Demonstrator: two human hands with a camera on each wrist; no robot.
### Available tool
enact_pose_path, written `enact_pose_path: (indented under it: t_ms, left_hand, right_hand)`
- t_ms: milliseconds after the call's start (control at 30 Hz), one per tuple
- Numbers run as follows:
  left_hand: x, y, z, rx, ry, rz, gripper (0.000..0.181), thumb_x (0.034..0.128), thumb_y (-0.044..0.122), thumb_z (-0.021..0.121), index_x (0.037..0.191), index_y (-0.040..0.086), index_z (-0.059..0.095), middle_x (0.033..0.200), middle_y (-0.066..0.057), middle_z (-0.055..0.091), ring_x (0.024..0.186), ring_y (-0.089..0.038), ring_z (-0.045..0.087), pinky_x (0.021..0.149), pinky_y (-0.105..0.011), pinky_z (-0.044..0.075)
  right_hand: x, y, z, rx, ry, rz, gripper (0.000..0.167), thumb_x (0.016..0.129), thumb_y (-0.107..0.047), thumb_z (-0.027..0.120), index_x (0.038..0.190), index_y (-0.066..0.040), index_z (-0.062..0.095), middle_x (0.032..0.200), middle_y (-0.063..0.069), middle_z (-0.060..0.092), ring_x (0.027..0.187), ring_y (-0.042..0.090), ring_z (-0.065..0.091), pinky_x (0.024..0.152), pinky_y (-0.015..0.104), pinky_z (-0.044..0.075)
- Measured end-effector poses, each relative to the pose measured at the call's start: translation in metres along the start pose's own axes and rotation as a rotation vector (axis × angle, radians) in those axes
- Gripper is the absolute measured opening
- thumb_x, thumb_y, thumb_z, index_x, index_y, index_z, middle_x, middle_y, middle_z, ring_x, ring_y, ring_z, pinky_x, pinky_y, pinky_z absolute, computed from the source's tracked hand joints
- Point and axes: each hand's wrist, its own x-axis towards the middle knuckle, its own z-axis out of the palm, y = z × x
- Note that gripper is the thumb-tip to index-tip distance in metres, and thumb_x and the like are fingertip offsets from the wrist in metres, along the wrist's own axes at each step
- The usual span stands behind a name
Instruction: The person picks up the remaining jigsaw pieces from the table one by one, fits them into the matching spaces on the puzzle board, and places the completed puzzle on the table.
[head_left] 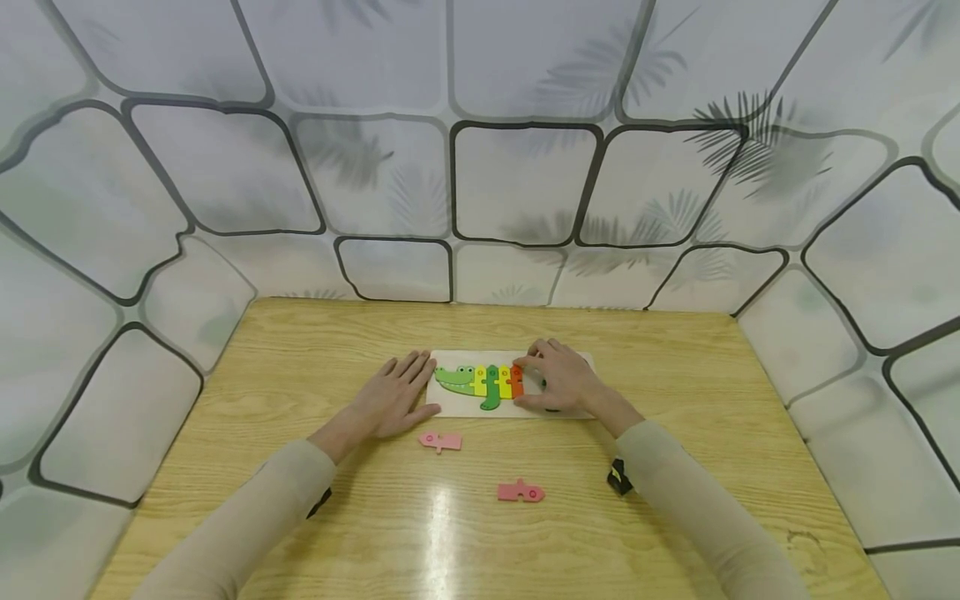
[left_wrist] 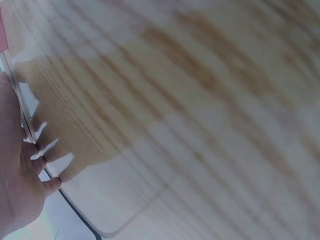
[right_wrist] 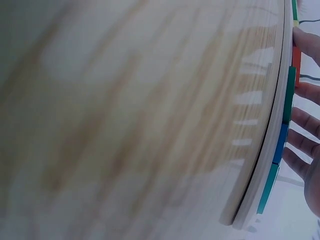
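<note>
I count two bare hands [head_left: 384,400] [head_left: 564,380], one white rectangular puzzle board [head_left: 462,408], two yellow notched pieces [head_left: 480,384] [head_left: 505,385], and two loose pink notched pieces [head_left: 447,442] [head_left: 512,492].

Right hand [right_wrist: 311,147] pinching red piece [right_wrist: 296,67], green piece [right_wrist: 289,95] beside — pale board [right_wrist: 251,200] beneath, wooden table [right_wrist: 150,125]

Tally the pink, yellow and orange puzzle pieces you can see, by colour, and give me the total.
Pink pieces: 2, loose on the table
Yellow pieces: 2, on the white board
Orange piece: 1, on the white board, pinched by the right hand
Total: 5
</note>
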Motion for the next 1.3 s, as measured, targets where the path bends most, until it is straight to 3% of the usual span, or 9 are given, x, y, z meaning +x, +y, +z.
enact_pose_path:
  t_ms: [1300]
  left_hand:
    - [0.0005, -0.0002, 0.0031, 0.012, 0.004, 0.003, 0.086, 0.1086, 0.063, 0.038, 0.168, 0.003, 0.022, 0.176, -0.019, 0.020, 0.164, -0.039, 0.023, 0.131, -0.061, 0.027]
  right_hand:
    - [-0.0028, 0.0014, 0.0037, 0.030, 0.031, -0.011, 0.071, 0.088, -0.068, 0.072, 0.144, -0.024, 0.067, 0.127, 0.006, 0.059, 0.103, 0.021, 0.052, 0.085, 0.040, 0.049]
